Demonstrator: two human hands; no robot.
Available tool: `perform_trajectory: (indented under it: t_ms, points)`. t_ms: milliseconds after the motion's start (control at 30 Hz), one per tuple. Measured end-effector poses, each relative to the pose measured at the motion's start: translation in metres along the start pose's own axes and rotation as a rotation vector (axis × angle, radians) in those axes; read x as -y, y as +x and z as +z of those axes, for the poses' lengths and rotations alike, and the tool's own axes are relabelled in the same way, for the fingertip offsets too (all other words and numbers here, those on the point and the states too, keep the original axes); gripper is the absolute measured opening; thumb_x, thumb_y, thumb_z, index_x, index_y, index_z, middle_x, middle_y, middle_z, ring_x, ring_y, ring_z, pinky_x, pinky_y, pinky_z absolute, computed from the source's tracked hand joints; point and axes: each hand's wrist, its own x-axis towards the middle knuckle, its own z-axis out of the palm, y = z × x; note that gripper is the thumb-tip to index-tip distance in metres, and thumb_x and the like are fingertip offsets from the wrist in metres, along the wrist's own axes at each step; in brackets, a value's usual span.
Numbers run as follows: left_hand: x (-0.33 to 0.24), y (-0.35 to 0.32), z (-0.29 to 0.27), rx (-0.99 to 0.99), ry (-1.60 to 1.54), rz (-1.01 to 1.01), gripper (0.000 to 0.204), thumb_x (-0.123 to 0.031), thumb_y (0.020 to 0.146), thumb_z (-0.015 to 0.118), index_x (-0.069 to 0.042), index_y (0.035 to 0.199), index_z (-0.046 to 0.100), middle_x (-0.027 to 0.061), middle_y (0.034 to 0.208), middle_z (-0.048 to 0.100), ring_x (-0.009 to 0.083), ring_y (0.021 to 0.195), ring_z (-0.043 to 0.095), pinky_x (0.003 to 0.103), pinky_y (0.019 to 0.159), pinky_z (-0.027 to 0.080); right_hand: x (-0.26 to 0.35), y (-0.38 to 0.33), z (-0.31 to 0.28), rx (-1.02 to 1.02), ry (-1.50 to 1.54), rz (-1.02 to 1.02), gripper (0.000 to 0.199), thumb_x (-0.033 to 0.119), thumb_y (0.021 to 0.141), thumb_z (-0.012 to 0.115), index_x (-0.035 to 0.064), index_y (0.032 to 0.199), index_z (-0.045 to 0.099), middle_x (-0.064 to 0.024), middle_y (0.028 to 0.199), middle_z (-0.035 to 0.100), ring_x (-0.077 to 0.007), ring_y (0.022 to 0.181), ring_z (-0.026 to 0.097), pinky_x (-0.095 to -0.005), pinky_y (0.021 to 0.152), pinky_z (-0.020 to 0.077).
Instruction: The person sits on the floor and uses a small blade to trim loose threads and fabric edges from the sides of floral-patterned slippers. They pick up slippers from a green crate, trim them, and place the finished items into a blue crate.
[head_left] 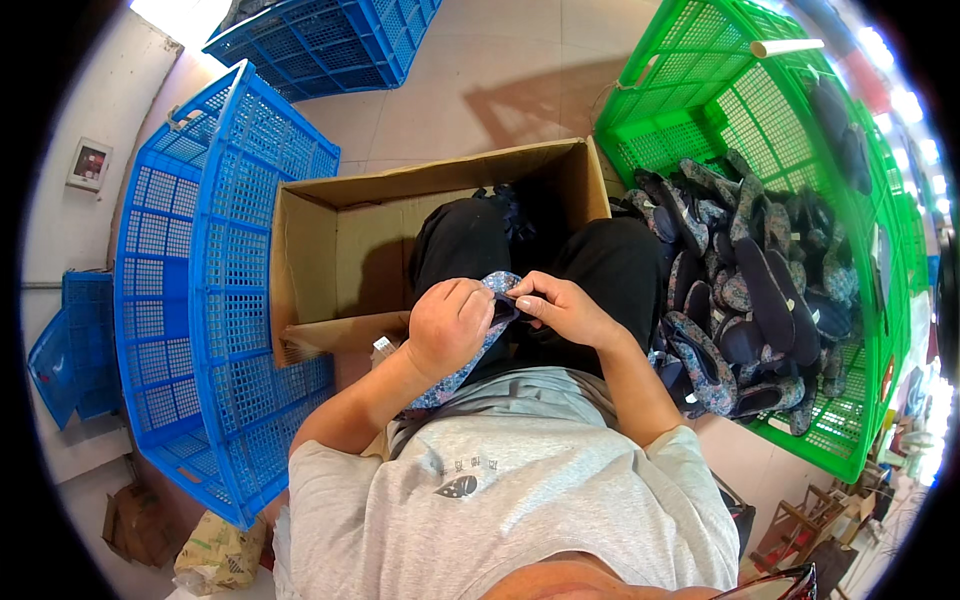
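Over my lap, my left hand (453,322) is closed around a floral-patterned slipper (502,282) with a dark lining. The body of the slipper runs down under my left wrist, where part of it is hidden. At the slipper's far end, my right hand (562,307) pinches the edge between thumb and fingers. Beyond my hands, an open cardboard box (312,255) stands around my knees, with some dark items (512,208) in its shadowed far part. To the right, a pile of similar floral and dark slippers (765,300) fills much of a green plastic crate (640,130).
A tall blue plastic crate (225,290) stands close on the left, and another blue crate (320,45) is at the far left. A white tube (787,47) sticks out at the green crate's rim. A wrapped bag (220,553) lies at the lower left.
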Motion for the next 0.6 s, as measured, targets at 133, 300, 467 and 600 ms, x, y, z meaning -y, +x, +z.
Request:
perform_trajectory:
  t_ms: [133,300,467,600]
  points:
    - [0.0,0.001,-0.001,0.014,-0.004,0.008,0.018,0.001,0.069,0.073,-0.002,0.084,0.063,0.0113,0.081,0.065,0.0278,0.075,0.065,0.037,0.068,0.055,0.004,0.0,0.001,-0.024,-0.033,-0.004,0.019,0.021,0.101,0.057,0.0052,0.111,0.061,0.0024,0.09,0.056,-0.0053,0.077,0.052,-0.0212,0.068,0.0475]
    - [0.0,0.001,0.0,0.014,-0.005,0.013,0.018,0.001,0.069,0.073,-0.002,0.085,0.064,0.0111,0.081,0.065,0.0277,0.075,0.065,0.037,0.068,0.055,0.0,0.0,0.004,-0.065,-0.003,-0.02,0.017,0.022,0.1,0.058,0.006,0.104,0.061,0.0022,0.084,0.057,-0.0059,0.071,0.052,-0.0224,0.064,0.0464]
    - [-0.001,0.004,-0.001,0.033,-0.012,0.021,0.017,0.001,0.069,0.072,-0.002,0.084,0.064,0.0108,0.081,0.065,0.0276,0.074,0.065,0.037,0.068,0.055,-0.006,0.001,0.011,-0.124,0.331,0.044,0.018,0.023,0.099,0.061,0.008,0.109,0.061,0.0033,0.093,0.057,-0.0043,0.072,0.05,-0.0198,0.064,0.0454]
    - [-0.002,0.006,0.002,0.043,-0.032,0.03,0.016,0.001,0.07,0.071,-0.002,0.084,0.064,0.0104,0.081,0.065,0.0279,0.074,0.065,0.037,0.067,0.054,0.004,-0.002,0.024,-0.086,0.387,-0.046,0.037,0.02,0.092,0.069,0.0053,0.124,0.06,0.0032,0.099,0.059,-0.0038,0.074,0.05,-0.0189,0.066,0.045]
